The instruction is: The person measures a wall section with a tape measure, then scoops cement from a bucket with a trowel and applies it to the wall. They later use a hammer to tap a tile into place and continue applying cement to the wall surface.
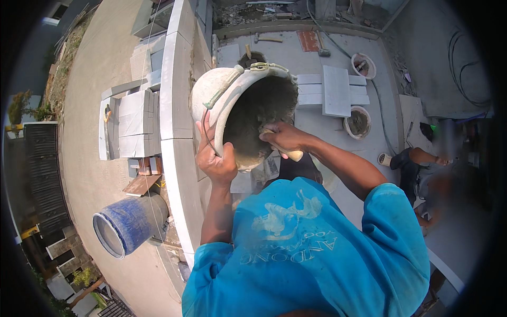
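- Bucket [204, 89]: whitish, round, thick rim, prob. plastic; mortar-smeared. Tipped on its side, mouth twd wearer, in front of chest, just R of blk wall.
- Bail grip [221, 91]: worn, pale, tubular, thin wire; lies along bucket's outer side.
- Mortar [261, 103]: dk grey, rough, coats bucket's inside.
- Wall [176, 108]: smooth, pale, squared blks w/ straight joints.
- L hand [216, 161]: partly curled, clamped on bucket rim; thumb at edge, fingers spread up outer side.
- R hand [285, 138]: closed around tool handle [294, 155], wooden, rounded butt; at bucket mouth. Tool's working end not visible.
- Hands apart, one each side of lower mouth.
- Floor, R: pale rect. slab [336, 91] across stacked blks [310, 90]; near it, small round bucket [347, 127], grey contents.
- Far L: drum [132, 221], blue, cylindrical, scuffed, pale-smeared.
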`<control>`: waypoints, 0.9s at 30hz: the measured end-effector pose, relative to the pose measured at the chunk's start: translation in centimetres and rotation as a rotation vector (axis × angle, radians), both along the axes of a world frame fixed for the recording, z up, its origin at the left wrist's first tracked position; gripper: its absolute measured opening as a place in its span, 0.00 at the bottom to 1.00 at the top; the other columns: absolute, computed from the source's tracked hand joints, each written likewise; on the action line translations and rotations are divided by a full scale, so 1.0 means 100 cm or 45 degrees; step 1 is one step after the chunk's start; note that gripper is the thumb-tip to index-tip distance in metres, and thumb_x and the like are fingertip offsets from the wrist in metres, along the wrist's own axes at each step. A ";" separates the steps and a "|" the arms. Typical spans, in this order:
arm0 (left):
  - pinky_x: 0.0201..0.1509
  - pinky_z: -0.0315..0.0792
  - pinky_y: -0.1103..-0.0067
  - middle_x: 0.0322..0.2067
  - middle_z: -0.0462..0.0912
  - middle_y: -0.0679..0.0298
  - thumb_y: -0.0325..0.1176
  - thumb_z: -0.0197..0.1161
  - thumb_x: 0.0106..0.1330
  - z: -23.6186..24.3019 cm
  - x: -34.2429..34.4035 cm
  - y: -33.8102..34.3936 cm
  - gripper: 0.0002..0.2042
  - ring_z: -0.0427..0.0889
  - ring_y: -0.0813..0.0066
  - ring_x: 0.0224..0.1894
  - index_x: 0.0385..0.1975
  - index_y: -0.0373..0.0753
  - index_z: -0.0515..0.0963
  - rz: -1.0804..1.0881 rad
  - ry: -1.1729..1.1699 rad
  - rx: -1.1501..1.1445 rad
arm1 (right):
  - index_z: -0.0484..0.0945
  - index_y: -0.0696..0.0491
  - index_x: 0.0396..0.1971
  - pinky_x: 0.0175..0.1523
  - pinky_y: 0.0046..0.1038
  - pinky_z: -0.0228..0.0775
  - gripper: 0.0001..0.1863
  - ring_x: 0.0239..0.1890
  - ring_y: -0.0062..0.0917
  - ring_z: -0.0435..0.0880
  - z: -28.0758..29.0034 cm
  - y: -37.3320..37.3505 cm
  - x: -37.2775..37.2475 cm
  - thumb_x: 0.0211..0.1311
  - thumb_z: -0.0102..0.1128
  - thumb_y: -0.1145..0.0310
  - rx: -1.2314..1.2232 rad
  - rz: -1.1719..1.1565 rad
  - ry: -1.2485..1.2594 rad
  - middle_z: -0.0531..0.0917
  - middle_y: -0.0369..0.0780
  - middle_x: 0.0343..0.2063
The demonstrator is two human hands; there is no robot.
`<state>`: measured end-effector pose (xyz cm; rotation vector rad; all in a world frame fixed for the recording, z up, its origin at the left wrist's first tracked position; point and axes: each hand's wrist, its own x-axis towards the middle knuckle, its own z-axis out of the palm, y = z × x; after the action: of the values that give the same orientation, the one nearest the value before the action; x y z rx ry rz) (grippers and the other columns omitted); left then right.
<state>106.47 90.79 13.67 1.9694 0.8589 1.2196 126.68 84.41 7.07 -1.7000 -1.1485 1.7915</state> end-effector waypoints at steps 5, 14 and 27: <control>0.73 0.57 0.65 0.62 0.73 0.40 0.17 0.48 0.46 -0.016 0.095 0.104 0.29 0.66 0.50 0.70 0.54 0.22 0.77 -0.035 -0.027 -0.184 | 0.74 0.53 0.57 0.38 0.43 0.76 0.23 0.32 0.39 0.88 0.033 0.085 0.106 0.66 0.55 0.57 0.537 0.327 -0.962 0.86 0.46 0.29; 0.76 0.49 0.52 0.58 0.78 0.48 0.14 0.49 0.48 -0.008 0.264 0.231 0.27 0.70 0.53 0.68 0.52 0.26 0.79 -0.075 0.212 -0.009 | 0.73 0.53 0.50 0.31 0.45 0.76 0.17 0.29 0.42 0.87 0.074 0.213 0.284 0.72 0.47 0.57 0.455 0.297 -1.253 0.86 0.43 0.28; 0.74 0.47 0.44 0.53 0.84 0.58 0.15 0.55 0.46 -0.040 0.441 0.422 0.21 0.71 0.48 0.67 0.42 0.27 0.84 -0.382 -0.190 0.109 | 0.70 0.52 0.59 0.28 0.38 0.75 0.25 0.20 0.36 0.82 0.043 0.347 0.414 0.72 0.50 0.50 -0.012 -0.225 -0.843 0.83 0.44 0.22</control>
<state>150.53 132.94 9.70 1.9603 0.4245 1.2222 168.07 119.13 11.36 -2.4061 -1.1721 1.1484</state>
